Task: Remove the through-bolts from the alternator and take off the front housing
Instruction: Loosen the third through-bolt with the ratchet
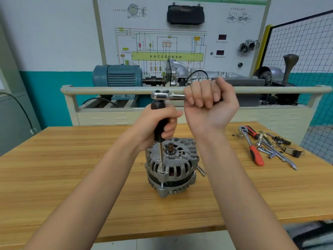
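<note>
A grey alternator (173,168) stands upright on the wooden table (72,168), shaft end up. A black-handled extension driver (158,121) stands vertically on it, its steel shank and socket seated on a through-bolt (162,171) at the housing's front left rim. My left hand (158,123) grips the black handle. A chrome ratchet (165,96) sits on top of the driver, and my right hand (209,103) grips its handle, which runs off to the right. A loose bolt (201,170) lies on the table just right of the alternator.
To the right on the table lie a red-handled ratchet (252,147), chrome extension bars (277,152) and small parts (292,151). Behind the table stands a training bench with a rail (108,90), a blue motor (117,75) and a gearbox. A wire-mesh panel (302,42) stands far right.
</note>
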`<state>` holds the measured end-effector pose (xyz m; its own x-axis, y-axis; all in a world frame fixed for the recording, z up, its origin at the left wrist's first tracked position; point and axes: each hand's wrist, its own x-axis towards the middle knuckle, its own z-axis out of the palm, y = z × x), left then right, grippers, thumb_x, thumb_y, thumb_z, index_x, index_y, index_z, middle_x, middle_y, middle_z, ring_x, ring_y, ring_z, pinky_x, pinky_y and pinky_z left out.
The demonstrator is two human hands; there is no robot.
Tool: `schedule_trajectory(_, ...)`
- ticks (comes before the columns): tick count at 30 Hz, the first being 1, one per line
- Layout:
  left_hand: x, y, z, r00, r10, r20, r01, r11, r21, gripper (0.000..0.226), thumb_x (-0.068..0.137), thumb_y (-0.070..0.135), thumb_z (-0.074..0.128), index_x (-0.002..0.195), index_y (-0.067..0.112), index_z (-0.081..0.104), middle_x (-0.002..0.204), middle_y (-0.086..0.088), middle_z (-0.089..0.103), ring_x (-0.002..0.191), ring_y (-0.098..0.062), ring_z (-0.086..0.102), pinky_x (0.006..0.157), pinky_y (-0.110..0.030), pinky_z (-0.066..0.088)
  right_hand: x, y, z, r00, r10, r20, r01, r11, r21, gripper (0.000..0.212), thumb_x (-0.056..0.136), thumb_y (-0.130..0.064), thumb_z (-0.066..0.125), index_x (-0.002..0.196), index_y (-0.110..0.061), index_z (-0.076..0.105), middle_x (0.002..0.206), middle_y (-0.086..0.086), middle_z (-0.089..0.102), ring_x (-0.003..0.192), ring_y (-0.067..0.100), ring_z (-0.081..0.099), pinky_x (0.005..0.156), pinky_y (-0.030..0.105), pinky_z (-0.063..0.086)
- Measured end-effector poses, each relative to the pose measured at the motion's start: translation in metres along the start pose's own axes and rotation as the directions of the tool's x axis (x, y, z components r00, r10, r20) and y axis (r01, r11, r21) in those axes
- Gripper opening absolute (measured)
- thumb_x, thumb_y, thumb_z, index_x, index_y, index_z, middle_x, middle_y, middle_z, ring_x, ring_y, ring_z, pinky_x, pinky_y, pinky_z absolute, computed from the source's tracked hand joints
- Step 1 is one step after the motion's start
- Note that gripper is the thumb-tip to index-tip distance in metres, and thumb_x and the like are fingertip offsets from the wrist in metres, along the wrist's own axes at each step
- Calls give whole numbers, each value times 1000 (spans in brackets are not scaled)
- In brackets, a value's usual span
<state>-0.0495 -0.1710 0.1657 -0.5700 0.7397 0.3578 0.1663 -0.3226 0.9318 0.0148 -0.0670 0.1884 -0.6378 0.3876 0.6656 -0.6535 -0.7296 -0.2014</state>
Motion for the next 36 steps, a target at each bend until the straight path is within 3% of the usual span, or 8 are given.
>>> schedule_trajectory(6,4,1,6,994,-110,29,111,994,-22,48,82,11,59,42,20,34,35,7,23,28,-6,16,39,-19,11,19,-2,-14,964,156,-214,-91,955,284,42,82,-13,40,40,-16,33,35,-4,24,31,12,24,40,21,20)
schedule_trajectory(12,7,-5,22,943,2,-333,24,997,72,48,86,3,53,49,20,28,39,6,22,33,-11,14,38,-15,16,-10,2,4,986,-166,-26,162,980,-113,49,91,-9,36,43,-18,37,38,-3,28,38,14,27,45,27,29)
schedule_trajectory(15,9,-5,26,904,33,-427,14,994,106,34,81,5,57,58,17,35,49,-3,33,47,-15,26,45,-20,22,-30,20,16,862,-429,270,507,737,-447,37,85,-5,45,51,-20,40,44,-2,32,42,16,30,47,30,28)
schedule_trajectory(18,8,-5,23,926,16,-378,9,998,66,23,68,17,63,70,15,40,67,-9,35,66,-19,30,56,-27,26,-37,32,23,811,-441,384,585,587,-560,29,83,-8,46,57,-22,44,53,-6,39,46,14,32,47,30,26)
schedule_trajectory(24,1,-2,4,979,2,-205,3,1000,27,41,80,3,59,48,17,37,40,4,27,34,-11,22,39,-17,22,-5,8,8,985,-127,113,143,979,-147,44,83,-9,41,40,-17,38,35,-6,29,36,11,26,43,26,23)
schedule_trajectory(28,-2,5,-5,996,-47,71,48,999,-10,35,76,13,58,47,15,40,38,3,28,30,-10,25,40,-19,23,20,0,-8,973,203,-108,-177,960,217,42,80,-14,41,38,-16,34,33,-3,25,31,12,25,39,22,23)
schedule_trajectory(31,0,3,-2,996,-61,69,67,995,-76,41,79,9,60,46,16,37,35,6,25,28,-6,20,39,-20,15,27,4,-10,949,246,-197,-187,943,275,41,79,-12,42,40,-16,32,34,-4,24,30,13,25,37,22,22)
schedule_trajectory(36,4,0,8,986,-65,-156,58,997,-48,54,88,5,49,40,22,33,35,7,21,28,-7,14,37,-15,14,4,6,1,994,-40,-106,42,999,16,44,85,-12,41,41,-18,36,37,-4,27,36,12,26,42,24,27)
